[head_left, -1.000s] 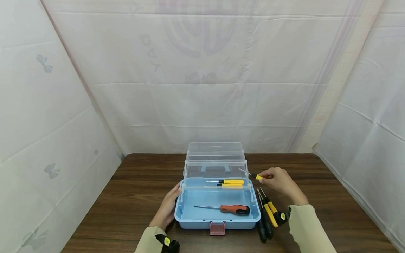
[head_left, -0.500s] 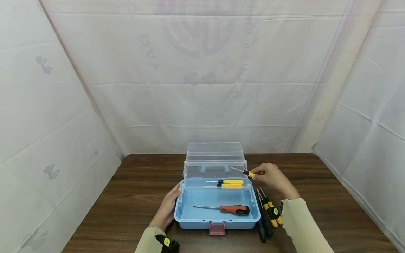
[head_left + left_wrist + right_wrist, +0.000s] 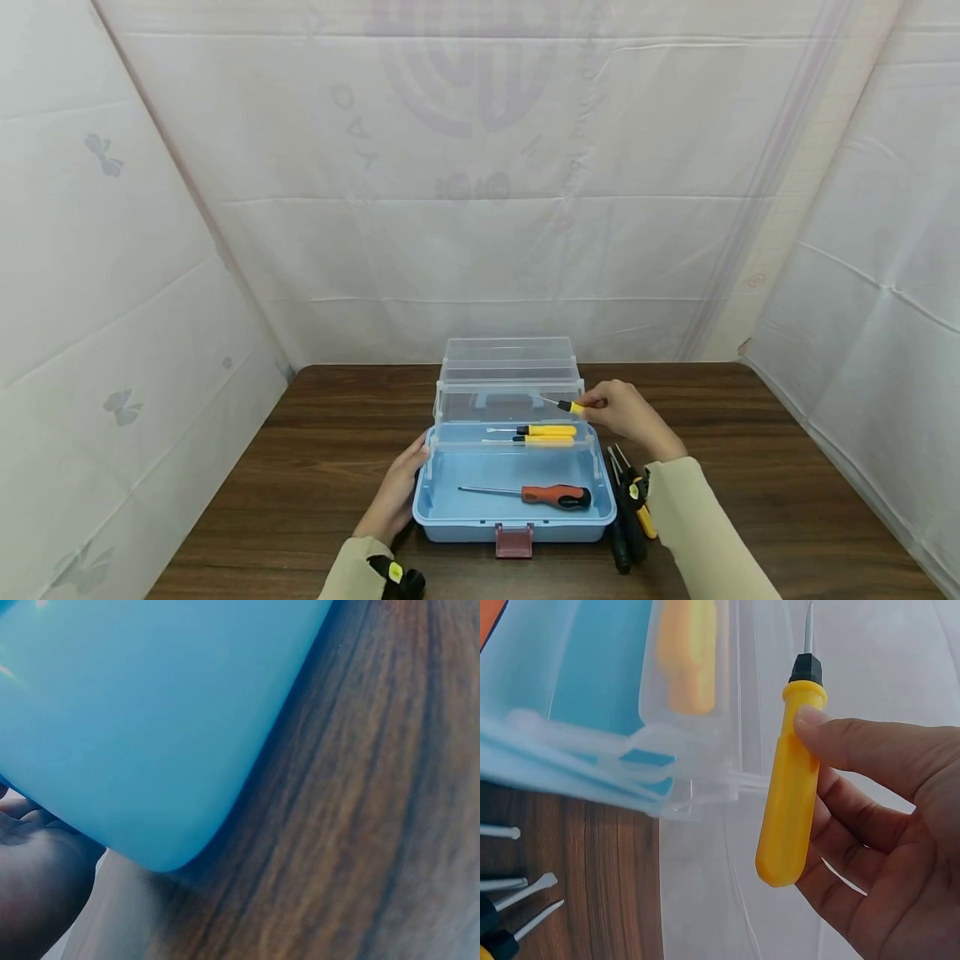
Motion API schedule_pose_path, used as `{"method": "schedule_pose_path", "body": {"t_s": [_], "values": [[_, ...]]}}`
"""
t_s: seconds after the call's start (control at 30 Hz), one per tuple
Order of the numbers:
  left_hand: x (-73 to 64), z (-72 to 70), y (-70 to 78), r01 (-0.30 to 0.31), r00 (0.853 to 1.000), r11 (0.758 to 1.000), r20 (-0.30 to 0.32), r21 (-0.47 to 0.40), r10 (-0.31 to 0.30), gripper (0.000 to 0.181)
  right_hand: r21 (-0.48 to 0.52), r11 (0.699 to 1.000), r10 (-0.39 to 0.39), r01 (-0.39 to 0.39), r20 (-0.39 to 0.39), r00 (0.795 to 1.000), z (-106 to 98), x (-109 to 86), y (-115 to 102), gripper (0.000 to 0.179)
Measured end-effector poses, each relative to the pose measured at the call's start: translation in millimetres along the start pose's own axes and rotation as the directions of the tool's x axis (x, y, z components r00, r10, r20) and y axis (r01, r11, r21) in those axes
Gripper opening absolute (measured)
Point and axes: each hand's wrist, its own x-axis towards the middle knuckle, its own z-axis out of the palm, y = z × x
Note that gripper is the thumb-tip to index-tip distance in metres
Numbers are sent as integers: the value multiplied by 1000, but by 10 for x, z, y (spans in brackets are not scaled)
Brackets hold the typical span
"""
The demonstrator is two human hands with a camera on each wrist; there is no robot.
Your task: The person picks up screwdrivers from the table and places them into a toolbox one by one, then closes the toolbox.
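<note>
My right hand [image 3: 619,411] pinches a small yellow-and-black screwdriver [image 3: 793,780] by its handle, with the thumb [image 3: 821,727] near the collar. The shaft points left over the clear raised tray [image 3: 510,408] of an open blue toolbox [image 3: 513,527]. Two similar yellow screwdrivers [image 3: 551,431] lie in the lower clear tray. On the toolbox floor rests an orange-and-black screwdriver [image 3: 557,497]. My left hand [image 3: 396,487] rests along the outside of the box's left wall, fingertips up by the rim; the wall hides part of it in the left wrist view.
Several more screwdrivers, black-handled [image 3: 628,529] and yellow-handled [image 3: 645,518], lie on the wooden table [image 3: 315,467] right of the box, partly under my right wrist. A reddish latch [image 3: 513,542] hangs at the front. White sheeting [image 3: 495,250] surrounds the table.
My right hand has moved left with the yellow screwdriver, bringing its shaft further over the raised clear tray. The left hand and the toolbox have stayed in place.
</note>
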Motion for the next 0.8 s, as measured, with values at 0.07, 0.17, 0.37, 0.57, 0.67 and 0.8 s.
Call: {"method": "schedule_pose_path", "body": {"t_s": [0.07,0.17,0.37,0.57,0.67,0.8], "values": [[0,0,2,1,1000,1000,-2,3,-1,55,4,1000,-6,6,5,1000,14,25,-18,18],[-2,-2,6,2,1000,1000,-1,3,-2,55,10,1000,-8,8,9,1000,42,63,-46,18],[-7,0,12,2,1000,1000,6,4,-2,55,13,1000,-27,27,23,999,92,111,-102,19],[-7,2,11,3,1000,1000,3,-1,-3,55,29,999,-41,40,38,998,144,159,-138,20],[-7,2,11,5,1000,1000,3,0,-5,55,35,998,-51,50,43,998,165,173,-150,19],[-12,4,11,7,1000,1000,3,-3,-7,55,43,997,-65,63,48,997,192,181,-166,18]]}}
